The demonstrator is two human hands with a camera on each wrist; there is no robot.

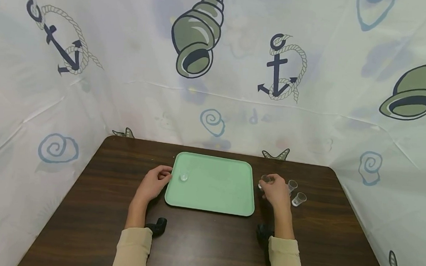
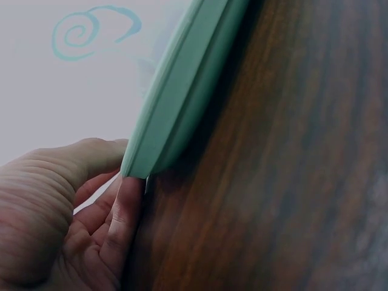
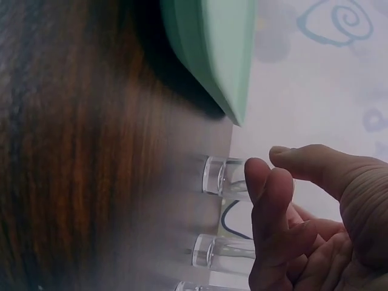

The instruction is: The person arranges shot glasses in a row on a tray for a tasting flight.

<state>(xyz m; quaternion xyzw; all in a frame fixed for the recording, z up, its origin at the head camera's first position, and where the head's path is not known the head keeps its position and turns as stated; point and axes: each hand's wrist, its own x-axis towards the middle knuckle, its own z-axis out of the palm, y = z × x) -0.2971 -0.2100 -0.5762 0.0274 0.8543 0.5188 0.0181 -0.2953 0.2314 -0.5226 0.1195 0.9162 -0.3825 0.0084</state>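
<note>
The tray [image 1: 212, 189] lies before me on the table [image 1: 204, 245]; one cup [image 1: 183, 177] sits on its left part; my left hand [image 1: 152, 182] is at its left edge; my right hand [image 1: 276, 192], at a second cup [image 1: 265, 179], is right of it; farther right stand a third cup [image 1: 293, 184] and, nearer me, a fourth cup [image 1: 299, 199].

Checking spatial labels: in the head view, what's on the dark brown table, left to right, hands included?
Left hand → pale green rectangular tray → right hand → rightmost small clear cup.
</note>
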